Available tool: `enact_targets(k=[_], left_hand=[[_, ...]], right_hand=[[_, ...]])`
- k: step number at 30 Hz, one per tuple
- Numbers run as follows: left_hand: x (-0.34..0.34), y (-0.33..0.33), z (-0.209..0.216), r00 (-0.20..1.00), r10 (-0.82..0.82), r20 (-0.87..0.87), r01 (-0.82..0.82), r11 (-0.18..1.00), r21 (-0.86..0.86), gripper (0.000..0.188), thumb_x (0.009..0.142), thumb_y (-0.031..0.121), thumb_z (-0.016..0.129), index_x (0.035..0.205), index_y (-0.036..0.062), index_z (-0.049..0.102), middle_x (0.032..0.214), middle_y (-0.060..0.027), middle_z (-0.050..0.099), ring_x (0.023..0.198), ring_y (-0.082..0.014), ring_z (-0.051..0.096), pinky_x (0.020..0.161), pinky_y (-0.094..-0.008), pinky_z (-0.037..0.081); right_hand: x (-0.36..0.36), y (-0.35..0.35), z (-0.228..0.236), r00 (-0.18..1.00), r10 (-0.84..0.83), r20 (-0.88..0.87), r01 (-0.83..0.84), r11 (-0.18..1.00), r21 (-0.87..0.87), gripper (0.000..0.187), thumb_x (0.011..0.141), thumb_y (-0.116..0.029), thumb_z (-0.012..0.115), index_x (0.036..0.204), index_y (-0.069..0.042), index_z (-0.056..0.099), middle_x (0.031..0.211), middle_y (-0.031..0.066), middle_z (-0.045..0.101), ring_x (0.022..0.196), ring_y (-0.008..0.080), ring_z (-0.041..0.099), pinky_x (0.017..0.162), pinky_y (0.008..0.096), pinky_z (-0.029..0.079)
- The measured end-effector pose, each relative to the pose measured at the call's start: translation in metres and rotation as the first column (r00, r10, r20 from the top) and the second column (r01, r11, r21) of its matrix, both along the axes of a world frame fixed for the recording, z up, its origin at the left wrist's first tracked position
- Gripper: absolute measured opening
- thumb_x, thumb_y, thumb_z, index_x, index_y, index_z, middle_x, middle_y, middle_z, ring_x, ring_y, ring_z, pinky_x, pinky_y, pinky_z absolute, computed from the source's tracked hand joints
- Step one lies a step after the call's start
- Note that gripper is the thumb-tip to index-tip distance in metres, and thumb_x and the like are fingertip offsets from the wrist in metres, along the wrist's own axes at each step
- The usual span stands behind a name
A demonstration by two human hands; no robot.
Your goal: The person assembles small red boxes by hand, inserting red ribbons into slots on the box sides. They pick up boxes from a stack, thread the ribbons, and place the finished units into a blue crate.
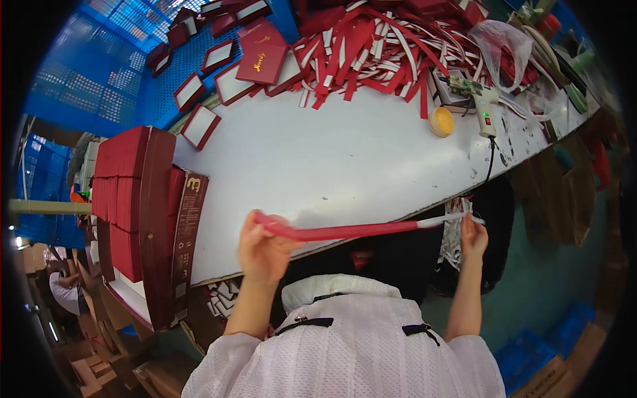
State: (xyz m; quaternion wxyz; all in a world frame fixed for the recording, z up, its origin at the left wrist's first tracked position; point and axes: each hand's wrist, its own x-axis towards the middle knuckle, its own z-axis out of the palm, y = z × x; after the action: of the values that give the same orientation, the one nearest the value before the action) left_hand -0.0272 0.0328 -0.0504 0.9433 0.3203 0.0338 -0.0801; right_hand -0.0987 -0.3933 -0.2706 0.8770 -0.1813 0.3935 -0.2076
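A long red strip [352, 231] with a white end [438, 221] is stretched between my hands, over the table's near edge. My left hand [265, 249] is closed on its red end, slightly blurred. At the white end, my right hand [474, 235] pinches a thin white piece with its fingers together; whether that piece is part of the strip or its backing I cannot tell. Just below the right hand, a bin [501, 219] with a black liner holds crumpled white scraps [452, 242].
A large pile of red and white strips [371, 53] lies along the back of the white table [298, 152]. Red boxes [199, 126] stand back left, and a carton of red pieces [156, 219] is at left. A glue gun [486, 109] and a yellow round tub [441, 122] sit back right.
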Motion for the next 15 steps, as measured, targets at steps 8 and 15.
enact_targets(k=[8, 15], left_hand=[[-0.001, 0.006, 0.044, 0.975, -0.123, 0.184, 0.139, 0.987, -0.077, 0.006, 0.079, 0.009, 0.039, 0.082, 0.0041, 0.037, 0.066, -0.0145, 0.049, 0.043, -0.0165, 0.045, 0.040, -0.0268, 0.043], [0.017, -0.068, 0.074, 0.703, -0.629, 0.333, 0.400, 0.736, 0.546, 0.019, 0.077, -0.003, 0.037, 0.086, -0.0037, 0.054, 0.095, -0.0201, 0.054, 0.084, -0.0238, 0.055, 0.071, -0.0313, 0.044]], right_hand=[[-0.013, -0.018, 0.011, 0.662, -0.276, -0.697, -0.676, 0.180, -0.714, 0.036, 0.072, -0.006, 0.049, 0.107, 0.002, 0.044, 0.090, 0.0124, 0.054, 0.081, 0.0190, 0.052, 0.073, 0.0269, 0.040], [0.035, 0.170, 0.262, 0.911, 0.383, -0.154, 0.137, -0.632, -0.763, 0.054, 0.077, -0.048, 0.048, 0.094, 0.004, 0.053, 0.091, 0.0144, 0.056, 0.077, 0.0281, 0.054, 0.070, 0.0370, 0.043]])
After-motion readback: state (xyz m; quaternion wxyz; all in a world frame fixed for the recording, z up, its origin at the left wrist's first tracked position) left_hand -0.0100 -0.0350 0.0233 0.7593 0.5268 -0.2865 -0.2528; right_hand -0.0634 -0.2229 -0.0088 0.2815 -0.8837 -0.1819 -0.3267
